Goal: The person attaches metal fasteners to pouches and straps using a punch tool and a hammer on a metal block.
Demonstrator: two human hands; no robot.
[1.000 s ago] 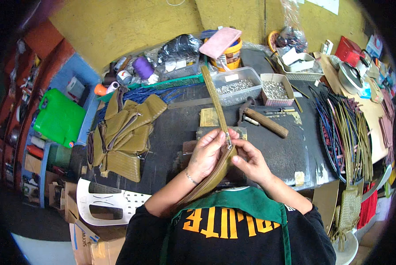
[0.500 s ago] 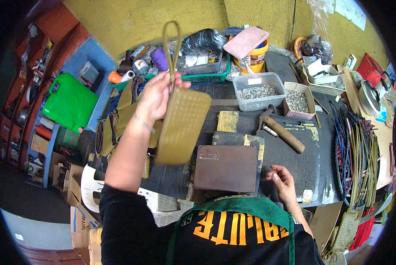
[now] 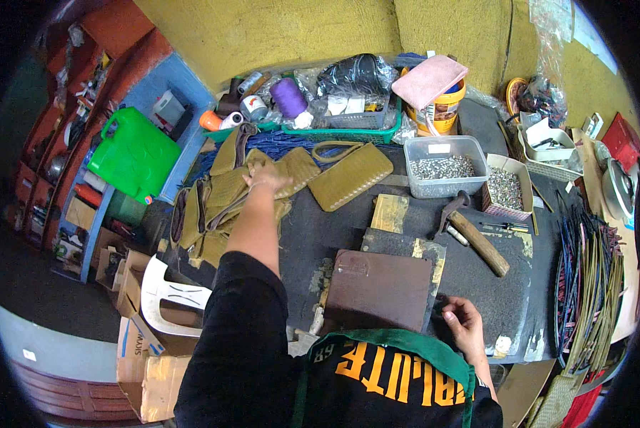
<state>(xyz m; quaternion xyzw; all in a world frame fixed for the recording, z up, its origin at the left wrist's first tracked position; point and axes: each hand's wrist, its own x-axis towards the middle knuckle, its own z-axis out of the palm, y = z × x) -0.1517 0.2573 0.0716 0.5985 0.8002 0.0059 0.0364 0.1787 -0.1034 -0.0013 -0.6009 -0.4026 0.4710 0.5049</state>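
My left hand (image 3: 264,175) reaches onto a heap of olive-brown woven pouches (image 3: 223,203) at the left of the table, its fingers spread over them. Just right of the heap, a flat olive wristlet pouch (image 3: 352,177) lies with its strap loop at the top left and a row of pale studs along its lower edge. My right hand (image 3: 464,324) hovers by the near table edge, fingers loosely curled and thumb apart, with nothing visible in it. Beside it lies a brown rectangular board (image 3: 379,291) on a dark pad. A wooden-handled hammer (image 3: 479,242) rests beyond.
A clear tub (image 3: 445,171) and a checked box (image 3: 509,187) hold small metal studs. Behind are a green tray (image 3: 341,135) with a purple thread spool (image 3: 289,98) and a yellow bucket (image 3: 445,110). Bundled strips (image 3: 591,285) hang at right; a green jerrycan (image 3: 134,157) stands left.
The wristlet pouch, held up in my left hand before, now lies on the table. My left hand has let it go and moved down to the pouch heap. My right hand stays near the board.
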